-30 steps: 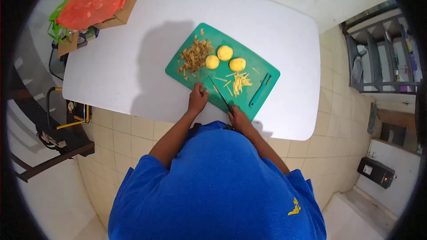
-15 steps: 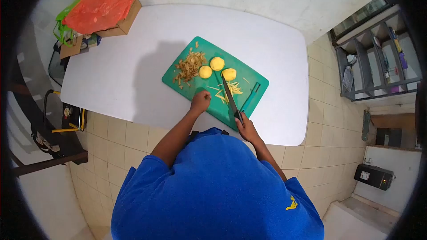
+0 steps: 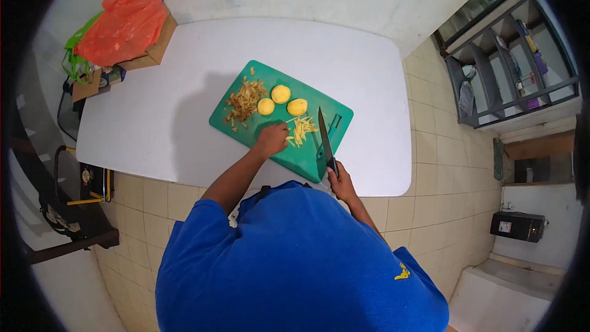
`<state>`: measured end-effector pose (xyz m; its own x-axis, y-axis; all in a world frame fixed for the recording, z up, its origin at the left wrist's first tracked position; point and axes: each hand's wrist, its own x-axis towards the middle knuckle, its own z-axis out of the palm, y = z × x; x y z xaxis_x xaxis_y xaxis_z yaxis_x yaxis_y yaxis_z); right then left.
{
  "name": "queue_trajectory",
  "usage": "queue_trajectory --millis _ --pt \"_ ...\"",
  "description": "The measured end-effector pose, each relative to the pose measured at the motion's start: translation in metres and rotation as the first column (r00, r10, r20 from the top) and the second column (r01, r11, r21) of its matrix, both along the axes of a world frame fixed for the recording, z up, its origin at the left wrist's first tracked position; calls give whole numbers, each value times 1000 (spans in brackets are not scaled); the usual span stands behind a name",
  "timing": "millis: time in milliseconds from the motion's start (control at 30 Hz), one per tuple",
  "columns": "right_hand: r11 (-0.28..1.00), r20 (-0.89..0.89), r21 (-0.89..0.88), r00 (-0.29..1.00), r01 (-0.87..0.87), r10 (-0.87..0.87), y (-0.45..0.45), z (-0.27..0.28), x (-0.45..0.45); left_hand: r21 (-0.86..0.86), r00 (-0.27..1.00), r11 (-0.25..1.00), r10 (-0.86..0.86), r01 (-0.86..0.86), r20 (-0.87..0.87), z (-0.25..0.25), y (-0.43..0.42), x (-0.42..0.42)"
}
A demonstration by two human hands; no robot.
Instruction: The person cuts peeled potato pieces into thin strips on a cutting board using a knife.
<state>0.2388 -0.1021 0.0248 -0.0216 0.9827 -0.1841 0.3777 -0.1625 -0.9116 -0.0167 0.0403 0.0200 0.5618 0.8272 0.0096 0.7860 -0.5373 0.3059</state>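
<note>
My right hand (image 3: 342, 182) grips the black handle of a kitchen knife (image 3: 326, 134); its long blade points away from me over the right part of the green cutting board (image 3: 295, 165). My left hand (image 3: 272, 139) is over the board with its fingers curled, at the left edge of a small pile of pale yellow potato strips (image 3: 303, 129). Whatever it may hold is hidden. Beyond the strips sit three peeled potatoes, a right one (image 3: 297, 107), a far one (image 3: 281, 93) and a left one (image 3: 266, 106). A heap of brown peelings (image 3: 246, 99) lies at the board's left.
A green-handled peeler (image 3: 334, 129) lies on the board beside the knife blade. The white table (image 3: 369, 74) stands against a wall. At its far left corner is a cardboard box (image 3: 161, 43) under a red plastic bag (image 3: 123, 24). Grey shelves (image 3: 491, 64) are at the right.
My left hand has moved right to the potato strips. The knife has swung away from the right potato to the right side of the pile. The whole view has shifted slightly.
</note>
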Motion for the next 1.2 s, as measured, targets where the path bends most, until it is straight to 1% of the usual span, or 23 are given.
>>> queue_trajectory --millis 33,100,133,200,233,267,300,367,400,467,500,600,700,800,900,1000,1100,1200 --pt "999 0 -6 999 39 -39 1 0 -1 -64 994 994 89 -85 63 3 0 1" --pt "997 -76 -54 995 64 -68 8 3 -1 -212 949 948 272 -237 158 9 -3 -2" --pt "994 -120 -81 989 75 -85 13 9 -7 -267 911 942 281 -202 302 -5 -1 -7" --pt "994 -165 -50 981 98 -105 26 22 -19 -363 773 926 305 -104 557 -36 0 -13" --pt "993 -182 -27 977 112 -115 35 26 -25 -544 726 833 436 -102 531 -15 -6 -11" --pt "992 -199 -3 972 128 -126 47 28 -31 -701 679 708 557 -87 478 7 -13 -7" --pt "990 -226 52 967 129 -114 60 26 -38 -831 635 553 664 -62 395 26 -19 -2" --pt "978 -273 159 958 134 -87 85 20 -51 -856 580 516 704 -22 410 30 -24 4" --pt "990 -317 73 944 120 -91 92 29 -56 -866 548 499 725 -2 417 31 -26 6" --pt "994 -399 -88 913 60 -90 107 58 -64 -872 554 489 721 21 417 35 -27 8" --pt "990 -413 -136 905 45 -97 113 55 -66 -875 555 483 720 28 416 36 -28 7" --pt "989 -451 -150 890 1 -70 116 49 -67 -855 618 518 664 25 420 34 -28 3" --pt "986 -490 -169 869 -12 -74 114 47 -67 -815 647 579 618 9 446 38 -30 1" --pt "980 -553 -201 824 11 -123 112 45 -65 -812 607 583 653 -22 453 45 -31 7" --pt "972 -528 -231 832 49 -167 109 43 -62 -767 626 641 602 -8 497 45 -30 9" --pt "966 -530 -256 830 35 -171 105 44 -57 -758 636 651 606 -52 477 43 -28 14" --pt "961 -534 -273 824 41 -186 102 46 -54 -692 572 721 554 33 605 42 -27 20" --pt "956 -504 -295 849 1 -156 102 50 -53 -682 558 731 555 28 617 42 -28 25"
